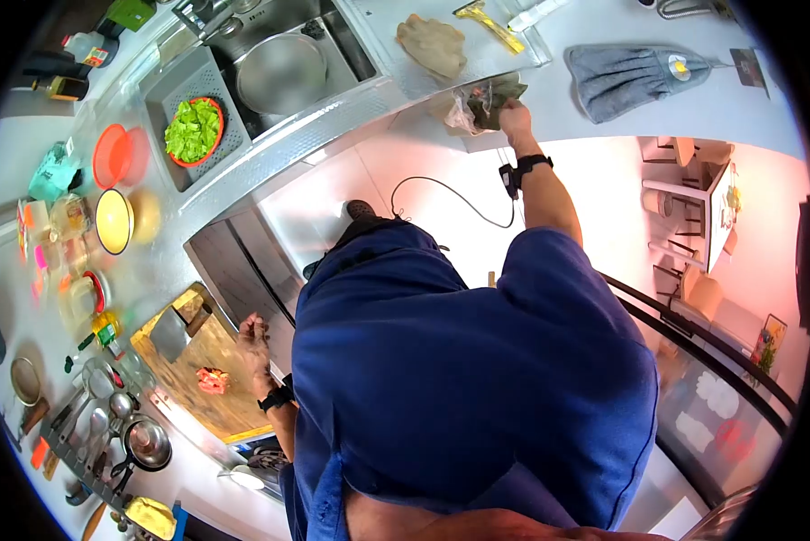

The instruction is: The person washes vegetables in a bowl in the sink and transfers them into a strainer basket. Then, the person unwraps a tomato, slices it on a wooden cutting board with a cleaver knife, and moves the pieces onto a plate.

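Note:
My right hand reaches out to the counter's edge at upper right, its fingers closed on a crumpled bag, partly clear and partly dark green. My left hand hovers beside the right edge of a wooden cutting board, fingers loosely bent and apart, holding nothing visible. On the board lie a small heap of cut red meat and a cleaver. A brown cloth and a yellow tool rest on the counter above the bag.
A sink holds a round metal lid or pan. Beside it stands a bowl of green lettuce. A yellow bowl, bottles and utensils line the left. A grey towel lies at upper right; a cable crosses the floor.

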Demonstrator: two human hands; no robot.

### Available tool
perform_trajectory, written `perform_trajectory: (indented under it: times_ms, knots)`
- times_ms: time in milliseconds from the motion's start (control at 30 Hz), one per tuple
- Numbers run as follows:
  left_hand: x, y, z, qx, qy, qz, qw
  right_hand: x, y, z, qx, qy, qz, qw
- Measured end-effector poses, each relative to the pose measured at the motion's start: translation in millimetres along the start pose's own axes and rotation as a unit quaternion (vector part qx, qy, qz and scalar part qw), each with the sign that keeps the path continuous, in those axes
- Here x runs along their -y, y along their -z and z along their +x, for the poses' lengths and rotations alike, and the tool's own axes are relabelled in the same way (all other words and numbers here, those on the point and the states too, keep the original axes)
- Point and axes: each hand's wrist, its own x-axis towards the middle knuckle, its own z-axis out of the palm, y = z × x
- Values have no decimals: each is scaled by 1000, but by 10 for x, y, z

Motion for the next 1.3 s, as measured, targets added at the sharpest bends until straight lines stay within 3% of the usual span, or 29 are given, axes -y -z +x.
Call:
perform_trajectory:
  times_ms: [67,100,133,167,200,233,267,300,400,467,600,667,800,933,1033,1100,1133,1167,1233,1267,1300]
  knots:
    - [52,-59,-123,-20,23,-4,1000,-113,-204,-270,-6,-17,5,1000]
    - [85,-85,-195,-29,33,-21,999,-596,-695,-269,-20,-13,54,998]
    - [161,-62,-280,-49,44,-43,997,-306,-493,-612,63,37,-66,995]
    - [243,-63,-308,-67,61,-40,995,-342,-579,-744,163,65,-59,983]
    - [312,-46,-308,-70,102,-43,991,-220,-653,-948,245,-36,37,968]
    - [554,4,-338,-78,120,-53,988,-175,-792,-1026,357,-5,80,931]
    - [472,-19,-468,-103,103,-46,988,-331,-979,-1125,464,171,161,854]
    - [407,-40,-544,-127,123,-80,981,178,-804,-1337,525,38,71,847]
    - [378,38,-657,-160,121,-49,978,782,-903,-1692,565,201,-92,795]
    - [409,134,-781,-179,121,-74,974,1084,-972,-1902,535,375,-130,746]
    - [543,318,-915,-210,115,-138,961,2202,-1091,-2453,501,525,-176,665]
    - [708,402,-933,-224,89,-179,954,2661,-1271,-2785,493,598,-126,620]
    - [956,557,-975,-280,62,-216,933,3531,-1418,-3585,507,630,-29,588]
    - [940,710,-1087,-299,67,-308,901,4151,-1470,-4340,529,627,-95,563]
    - [1054,852,-1123,-354,34,-242,903,4374,-1511,-4928,453,715,-10,532]
    - [1069,919,-1254,-396,38,-220,891,4448,-1644,-5233,408,791,54,452]
    - [1044,980,-1205,-429,25,-189,883,4449,-1785,-5349,428,788,32,442]
    - [1130,997,-1193,-436,8,-203,877,4518,-1903,-5406,435,786,11,439]
    - [1113,1053,-1255,-436,29,-242,866,4755,-1928,-5515,430,728,9,534]
    - [1081,1044,-1319,-448,34,-259,855,4902,-2105,-5423,417,730,7,541]
    - [949,1056,-1423,-446,74,-273,849,5033,-2328,-5339,439,637,23,633]
